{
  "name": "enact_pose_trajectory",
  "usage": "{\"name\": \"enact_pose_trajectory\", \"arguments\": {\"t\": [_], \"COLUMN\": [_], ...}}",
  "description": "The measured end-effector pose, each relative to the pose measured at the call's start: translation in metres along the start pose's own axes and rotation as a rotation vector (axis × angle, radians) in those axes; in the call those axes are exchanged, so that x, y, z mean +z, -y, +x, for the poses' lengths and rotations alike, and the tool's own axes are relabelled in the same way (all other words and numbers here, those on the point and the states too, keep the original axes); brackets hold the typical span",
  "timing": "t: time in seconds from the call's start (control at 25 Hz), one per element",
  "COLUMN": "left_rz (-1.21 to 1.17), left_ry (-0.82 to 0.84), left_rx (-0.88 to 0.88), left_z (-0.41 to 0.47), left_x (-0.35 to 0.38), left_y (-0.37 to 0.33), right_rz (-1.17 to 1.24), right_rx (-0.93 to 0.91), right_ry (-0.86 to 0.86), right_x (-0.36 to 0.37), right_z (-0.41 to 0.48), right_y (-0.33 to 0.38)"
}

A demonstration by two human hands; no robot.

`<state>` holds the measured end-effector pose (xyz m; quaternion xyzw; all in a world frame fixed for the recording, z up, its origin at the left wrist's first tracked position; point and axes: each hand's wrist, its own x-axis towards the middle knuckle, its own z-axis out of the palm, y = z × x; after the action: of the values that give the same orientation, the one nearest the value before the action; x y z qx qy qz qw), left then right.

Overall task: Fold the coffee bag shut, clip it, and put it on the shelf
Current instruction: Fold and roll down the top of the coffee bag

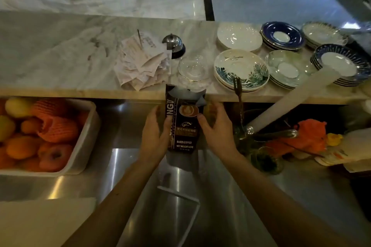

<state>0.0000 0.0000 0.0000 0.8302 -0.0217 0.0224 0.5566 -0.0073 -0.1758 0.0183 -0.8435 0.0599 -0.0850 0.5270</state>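
Note:
A dark coffee bag (183,126) with a latte picture and white lettering stands upright on the steel counter (128,126), its torn top open and unfolded. My left hand (154,136) presses against the bag's left side. My right hand (215,128) cups the right side, thumb on the front. Both hands hold the bag between them. I see no clip. The marble shelf (60,52) runs across just behind and above the bag.
A white tray of oranges and apples (88,126) sits at left. On the shelf lie a pile of receipts (142,62), a service bell (173,45), a glass saucer (193,69) and several stacks of saucers (241,68). Tongs (239,94), a white roll (291,98) and orange netting (307,136) crowd the right.

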Motion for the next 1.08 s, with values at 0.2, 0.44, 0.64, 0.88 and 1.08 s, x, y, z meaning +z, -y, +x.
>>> {"name": "enact_pose_trajectory", "arguments": {"t": [0.2,0.44,0.64,0.88,1.08], "left_rz": [-0.099,-0.036,-0.081,-0.169,-0.243], "left_ry": [-0.091,-0.169,-0.166,-0.139,-0.088], "left_rx": [-0.052,0.027,0.02,0.116,0.174], "left_z": [0.026,0.035,0.012,-0.048,-0.118], "left_x": [0.016,0.017,0.008,-0.013,-0.027], "left_y": [0.013,0.043,0.018,-0.03,-0.067], "right_rz": [0.175,0.117,0.159,0.15,0.206], "right_rx": [0.165,0.126,0.142,0.039,-0.022], "right_ry": [-0.045,-0.126,-0.131,-0.159,-0.158], "right_x": [0.018,0.027,0.018,-0.018,-0.06], "right_z": [0.017,0.019,0.002,-0.053,-0.132], "right_y": [-0.017,-0.041,-0.022,0.015,0.046]}}
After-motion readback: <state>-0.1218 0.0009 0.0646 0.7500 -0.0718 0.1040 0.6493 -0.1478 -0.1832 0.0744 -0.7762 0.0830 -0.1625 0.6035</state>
